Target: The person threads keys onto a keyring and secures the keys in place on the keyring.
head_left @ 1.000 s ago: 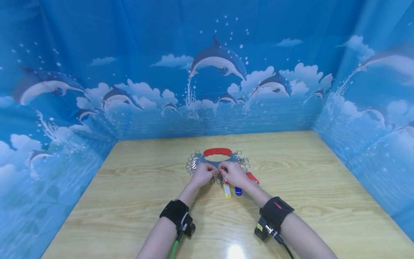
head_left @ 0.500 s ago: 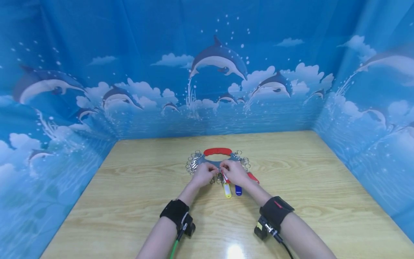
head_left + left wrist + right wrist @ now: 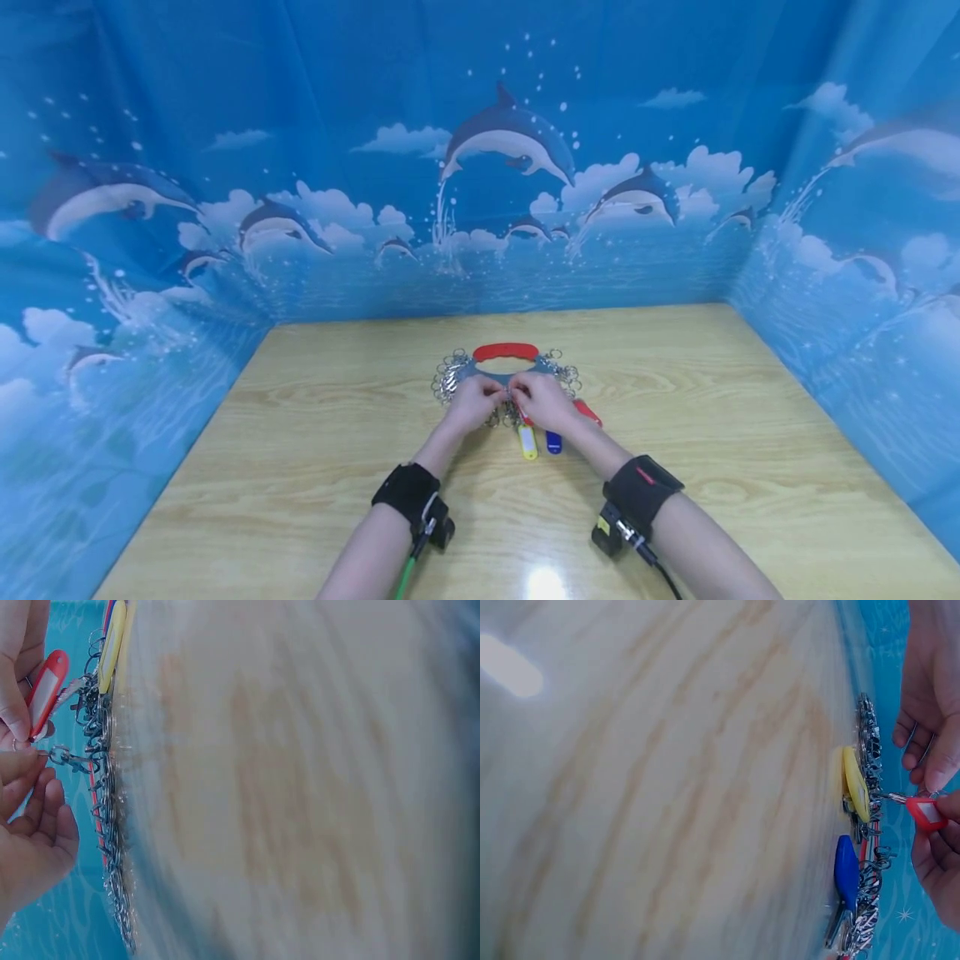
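Observation:
In the head view, a grey key holder with a red handle lies on the table, fringed with several metal clasps and rings. Both hands meet at its near edge. My left hand pinches a small metal key ring linked to a clasp of the holder. Fingers of my right hand pinch a red key tag with a white label by its ring end, right beside the left fingertips. A key hangs close to this tag. The exact contact between ring and tag is hidden by the fingertips.
A yellow key tag and a blue key tag lie at the holder's near side. Another red tag lies right of the right hand. A blue dolphin-print curtain encloses the wooden table.
The right fingers shifted slightly right, away from the left fingertips, then came back to them. The left hand, holder and loose tags have hardly moved.

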`<state>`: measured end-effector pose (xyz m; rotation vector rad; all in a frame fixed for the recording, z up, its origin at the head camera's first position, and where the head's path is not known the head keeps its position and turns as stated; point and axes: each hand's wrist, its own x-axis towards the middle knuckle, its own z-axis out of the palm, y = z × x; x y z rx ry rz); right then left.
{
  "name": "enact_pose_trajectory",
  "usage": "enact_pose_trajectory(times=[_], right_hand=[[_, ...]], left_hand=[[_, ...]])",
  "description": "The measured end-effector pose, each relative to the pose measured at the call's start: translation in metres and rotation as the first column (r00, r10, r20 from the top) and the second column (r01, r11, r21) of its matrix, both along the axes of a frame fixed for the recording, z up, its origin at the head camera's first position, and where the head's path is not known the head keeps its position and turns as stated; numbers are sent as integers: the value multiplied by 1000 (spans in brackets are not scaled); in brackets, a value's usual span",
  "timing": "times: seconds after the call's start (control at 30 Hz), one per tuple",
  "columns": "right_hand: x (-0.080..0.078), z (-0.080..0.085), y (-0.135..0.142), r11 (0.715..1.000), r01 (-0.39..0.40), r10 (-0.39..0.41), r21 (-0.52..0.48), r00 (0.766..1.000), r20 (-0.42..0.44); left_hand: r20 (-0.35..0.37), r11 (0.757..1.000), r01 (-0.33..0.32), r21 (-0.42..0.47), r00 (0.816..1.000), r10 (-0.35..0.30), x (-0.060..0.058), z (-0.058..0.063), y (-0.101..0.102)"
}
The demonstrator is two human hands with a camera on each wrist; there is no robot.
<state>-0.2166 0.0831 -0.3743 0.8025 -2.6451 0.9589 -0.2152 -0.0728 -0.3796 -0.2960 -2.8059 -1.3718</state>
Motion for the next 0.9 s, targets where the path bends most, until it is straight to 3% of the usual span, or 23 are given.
enact_pose_trajectory(times=[0.13,0.23,0.3,0.37,0.47,0.67,0.77,0.9], right_hand=[[0,-1,0,998,44,-42,-33,997,59],[0,-3,-1,998,57,-57,1,997,60],[0,-4,-3,998,55,-56,44,998,36],[1,-5,-5,996,47,-48,77,999,6],[2,-4,-7,994,53,-53,92,999,-4],[-1,-6,-5,994,108,-109,25,993,49],[-2,-7,-4,995,100,-100,11,993,56],[-2,-6,-3,998,64,-64,29,998,28]], left_hand=[[-33,1000,17,-16,999,-18,2,-1,2],[-94,995,13,-100,995,-23,5,-2,4],[-176,976,3,-218,983,-42,6,-2,5],[-267,941,-32,-337,962,-63,7,-2,7],[-309,924,-53,-379,948,-72,7,0,8],[-182,976,-18,-219,983,-22,2,-2,8],[-123,987,-20,-160,992,1,0,0,8],[-93,989,-37,-146,995,24,-1,6,9]])
